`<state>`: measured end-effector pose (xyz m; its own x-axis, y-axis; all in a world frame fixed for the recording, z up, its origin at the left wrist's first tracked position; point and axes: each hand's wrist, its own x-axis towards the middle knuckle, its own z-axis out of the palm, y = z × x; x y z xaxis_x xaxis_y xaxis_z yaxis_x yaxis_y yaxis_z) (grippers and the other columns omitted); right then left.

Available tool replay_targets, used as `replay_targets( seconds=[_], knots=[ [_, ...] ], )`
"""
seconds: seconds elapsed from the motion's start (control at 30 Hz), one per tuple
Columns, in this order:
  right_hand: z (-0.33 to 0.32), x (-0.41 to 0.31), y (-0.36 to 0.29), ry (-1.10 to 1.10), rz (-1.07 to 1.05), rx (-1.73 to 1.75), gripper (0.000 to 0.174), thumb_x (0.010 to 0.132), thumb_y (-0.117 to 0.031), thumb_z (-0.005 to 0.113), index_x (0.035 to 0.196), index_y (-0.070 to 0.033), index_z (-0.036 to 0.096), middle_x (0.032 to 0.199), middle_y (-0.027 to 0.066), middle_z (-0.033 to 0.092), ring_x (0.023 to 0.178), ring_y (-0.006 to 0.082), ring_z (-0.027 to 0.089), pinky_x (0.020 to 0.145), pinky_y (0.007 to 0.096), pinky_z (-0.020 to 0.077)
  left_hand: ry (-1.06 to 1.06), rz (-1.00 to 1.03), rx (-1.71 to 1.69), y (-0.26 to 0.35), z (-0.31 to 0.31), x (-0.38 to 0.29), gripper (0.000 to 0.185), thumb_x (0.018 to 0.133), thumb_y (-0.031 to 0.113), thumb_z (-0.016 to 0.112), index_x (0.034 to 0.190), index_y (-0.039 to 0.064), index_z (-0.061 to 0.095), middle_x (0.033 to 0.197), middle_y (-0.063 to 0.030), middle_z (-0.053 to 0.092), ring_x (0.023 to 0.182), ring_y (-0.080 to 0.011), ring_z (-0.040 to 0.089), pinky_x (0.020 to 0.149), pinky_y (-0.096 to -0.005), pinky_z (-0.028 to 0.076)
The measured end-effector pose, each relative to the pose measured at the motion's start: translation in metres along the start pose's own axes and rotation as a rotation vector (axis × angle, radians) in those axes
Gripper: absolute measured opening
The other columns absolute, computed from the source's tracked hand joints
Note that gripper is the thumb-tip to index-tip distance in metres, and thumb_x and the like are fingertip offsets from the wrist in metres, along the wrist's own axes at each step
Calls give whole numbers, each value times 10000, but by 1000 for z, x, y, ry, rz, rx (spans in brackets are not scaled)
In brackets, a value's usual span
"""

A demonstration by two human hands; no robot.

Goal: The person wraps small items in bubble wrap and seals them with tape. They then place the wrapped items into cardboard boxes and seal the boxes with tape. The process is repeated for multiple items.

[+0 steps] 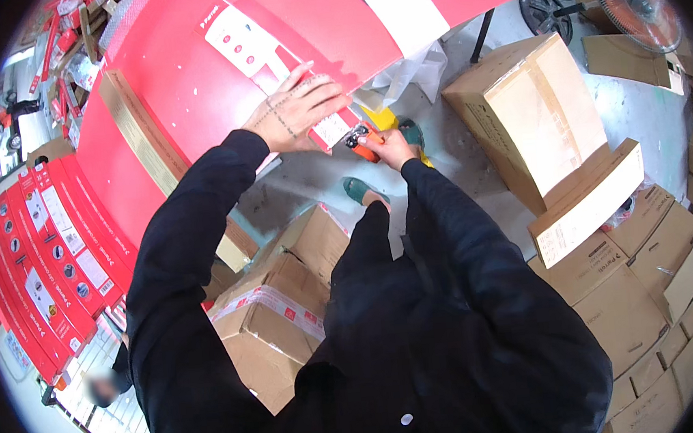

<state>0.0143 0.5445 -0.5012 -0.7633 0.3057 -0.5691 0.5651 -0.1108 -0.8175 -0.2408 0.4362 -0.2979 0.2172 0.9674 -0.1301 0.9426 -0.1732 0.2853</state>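
Note:
A long narrow red and white carton (239, 40) lies slantwise on a large red tabletop (160, 97), its near end jutting past the table's edge. My left hand (297, 112) grips it from above near that end, fingers laid across it. In my right hand (393, 150) is an orange hand tool (368, 147) with a dark and silver head. The head is at the end of the carton, beside a white label (332, 129) that bears print. Whether the tool touches the carton I cannot tell, and its exact kind is unclear.
A narrow brown carton (138, 129) lies on the table to my left, with stacked red cartons (50, 258) beyond it. Taped cardboard boxes (269, 320) stand by my legs. More boxes (546, 121) and a standing fan (636, 1) are on the right. Another person (105, 387) is at lower left.

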Motion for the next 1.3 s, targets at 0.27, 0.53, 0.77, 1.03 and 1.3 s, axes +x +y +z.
replay_targets(
  seconds=[0.27, 0.53, 0.77, 1.03, 1.3],
  knots=[
    [-5, -50, -53, 198, -49, -353, 529, 909, -527, 700, 965, -12, 805, 894, 302, 735, 922, 468, 749, 812, 538, 588, 9, 58, 39, 54, 18, 6, 992, 735, 643, 883, 1523, 132, 566, 1492, -92, 581, 1487, -302, 479, 1300, -641, 241],
    [-32, -143, -90, 335, 114, -622, 445, 874, -535, 746, 1121, -178, 846, 980, 222, 792, 950, 420, 771, 863, 537, 608, 201, 21, -92, 123, 13, 9, 970, 669, 562, 943, 1472, 141, 596, 1427, -62, 602, 1424, -283, 526, 1299, -628, 245],
    [-52, -162, -158, 308, 56, -818, 442, 876, -493, 765, 1043, -88, 824, 992, 226, 793, 976, 418, 768, 889, 529, 600, 363, -53, -173, 129, -16, 0, 1008, 637, 626, 951, 1429, 101, 614, 1400, -91, 621, 1407, -310, 526, 1283, -621, 248],
    [-87, -105, -133, 74, -291, -989, 432, 892, -500, 721, 1089, -124, 801, 1106, 173, 796, 1088, 378, 757, 964, 492, 587, 580, 2, -431, 192, -76, 51, 1048, 651, 639, 966, 1476, 110, 595, 1429, -112, 610, 1409, -349, 535, 1283, -629, 252],
    [-97, -87, -182, -334, 2, -1296, 844, 848, -779, 712, 1047, 36, 806, 1047, 271, 793, 989, 418, 783, 873, 497, 596, 1530, -586, -409, 58, -53, -5, 647, 1019, 486, 681, 1427, -10, 601, 1327, -179, 661, 1320, -314, 617, 1178, -447, 440]
  ],
)
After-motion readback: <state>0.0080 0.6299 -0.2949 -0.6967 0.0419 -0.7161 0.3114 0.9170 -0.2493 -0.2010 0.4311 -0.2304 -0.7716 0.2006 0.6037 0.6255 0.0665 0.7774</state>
